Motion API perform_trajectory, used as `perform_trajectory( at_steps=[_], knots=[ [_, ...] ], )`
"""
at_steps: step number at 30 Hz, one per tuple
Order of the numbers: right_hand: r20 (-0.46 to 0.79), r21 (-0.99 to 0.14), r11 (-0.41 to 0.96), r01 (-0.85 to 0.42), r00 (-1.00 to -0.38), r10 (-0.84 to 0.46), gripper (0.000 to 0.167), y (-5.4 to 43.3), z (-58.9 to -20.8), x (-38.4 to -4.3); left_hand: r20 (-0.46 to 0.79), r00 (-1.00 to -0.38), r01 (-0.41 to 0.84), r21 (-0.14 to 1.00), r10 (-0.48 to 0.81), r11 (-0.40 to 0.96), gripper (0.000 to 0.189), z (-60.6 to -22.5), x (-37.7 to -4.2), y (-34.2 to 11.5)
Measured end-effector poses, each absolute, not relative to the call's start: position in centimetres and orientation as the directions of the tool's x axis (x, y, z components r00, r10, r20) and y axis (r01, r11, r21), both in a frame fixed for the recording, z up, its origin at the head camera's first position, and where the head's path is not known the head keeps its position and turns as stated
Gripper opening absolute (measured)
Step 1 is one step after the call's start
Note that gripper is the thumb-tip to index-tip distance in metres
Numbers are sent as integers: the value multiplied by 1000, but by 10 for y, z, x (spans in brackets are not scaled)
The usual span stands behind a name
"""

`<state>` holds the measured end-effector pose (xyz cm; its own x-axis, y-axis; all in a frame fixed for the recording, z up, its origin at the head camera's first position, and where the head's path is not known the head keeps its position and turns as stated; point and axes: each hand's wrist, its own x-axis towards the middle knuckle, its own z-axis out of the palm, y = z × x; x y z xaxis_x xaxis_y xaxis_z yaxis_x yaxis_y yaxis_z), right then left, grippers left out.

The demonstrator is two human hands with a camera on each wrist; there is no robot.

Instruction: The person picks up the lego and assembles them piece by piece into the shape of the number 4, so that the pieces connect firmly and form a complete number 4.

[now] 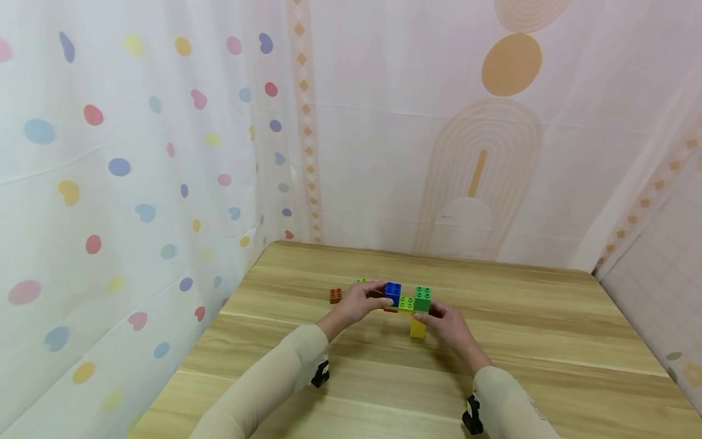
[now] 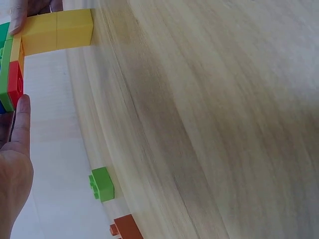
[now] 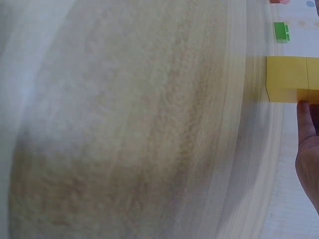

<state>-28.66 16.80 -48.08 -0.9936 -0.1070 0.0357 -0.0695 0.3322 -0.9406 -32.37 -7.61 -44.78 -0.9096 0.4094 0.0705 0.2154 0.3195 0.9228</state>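
Observation:
A structure of toy building bricks spans between both hands. On its top are a blue brick (image 1: 392, 293) at the left and a green brick (image 1: 422, 299) at the right, with a lime brick (image 1: 406, 303) between them. Two yellow bricks (image 2: 57, 32) stack as a leg beneath the right end, while a red brick (image 2: 16, 79) sits under the left end. My left hand (image 1: 356, 303) grips the blue end, a finger against the red brick. At the other end, my right hand (image 1: 451, 324) holds the structure around the green brick and the top of the yellow leg.
On the wooden table (image 1: 373, 390), a loose orange-brown brick (image 1: 336, 296) lies left of my left hand. A loose light green brick (image 2: 102, 184) lies farther back, partly hidden behind that hand in the head view. Patterned curtains (image 1: 373, 152) hang behind the table.

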Motion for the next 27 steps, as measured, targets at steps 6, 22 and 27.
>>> perform_trajectory(
  at_steps=[6,22,27],
  knots=[
    [36,-945,319,-69,-993,-110,36,168,-481,-286,54,-911,203,921,409,331,60,-448,-322,-77],
    [29,-947,314,-61,-994,-107,37,168,-482,-288,40,-907,132,972,418,195,61,-447,-321,-75],
    [22,-947,316,-54,-994,-104,37,168,-482,-288,18,-914,94,981,405,169,53,-445,-323,-73]
  ],
)
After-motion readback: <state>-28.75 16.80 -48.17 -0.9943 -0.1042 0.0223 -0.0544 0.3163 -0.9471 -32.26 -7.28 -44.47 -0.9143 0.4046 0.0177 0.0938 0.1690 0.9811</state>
